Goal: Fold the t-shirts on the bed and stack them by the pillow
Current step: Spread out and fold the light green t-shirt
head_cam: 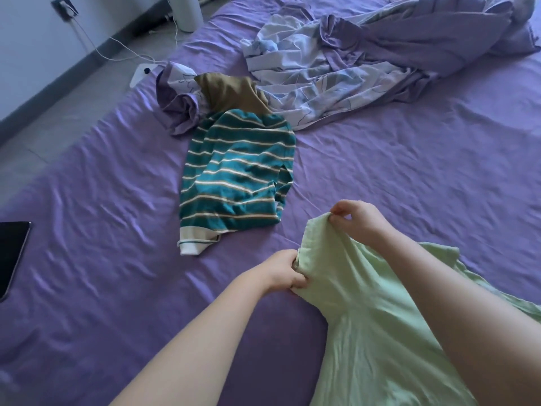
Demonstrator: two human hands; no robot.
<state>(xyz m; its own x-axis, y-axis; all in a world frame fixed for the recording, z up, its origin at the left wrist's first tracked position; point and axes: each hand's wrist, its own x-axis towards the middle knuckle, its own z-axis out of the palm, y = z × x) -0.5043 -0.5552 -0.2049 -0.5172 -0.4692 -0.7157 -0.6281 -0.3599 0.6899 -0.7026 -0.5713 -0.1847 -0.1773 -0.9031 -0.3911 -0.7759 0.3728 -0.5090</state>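
A light green t-shirt (366, 323) is lifted off the purple bed (102, 259) at the lower right. My left hand (285, 272) grips its edge at the left side. My right hand (355, 219) pinches the same edge higher up, holding the cloth in the air. A teal t-shirt with white stripes (237, 177) lies crumpled in the middle of the bed. An olive-brown t-shirt (231, 93) lies just beyond it, partly under its top edge.
A crumpled lilac duvet (366, 63) fills the far right of the bed. A dark tablet (11, 256) lies at the bed's left edge. On the floor beyond are a white power strip (143, 73), cables and a white cylinder (187, 13).
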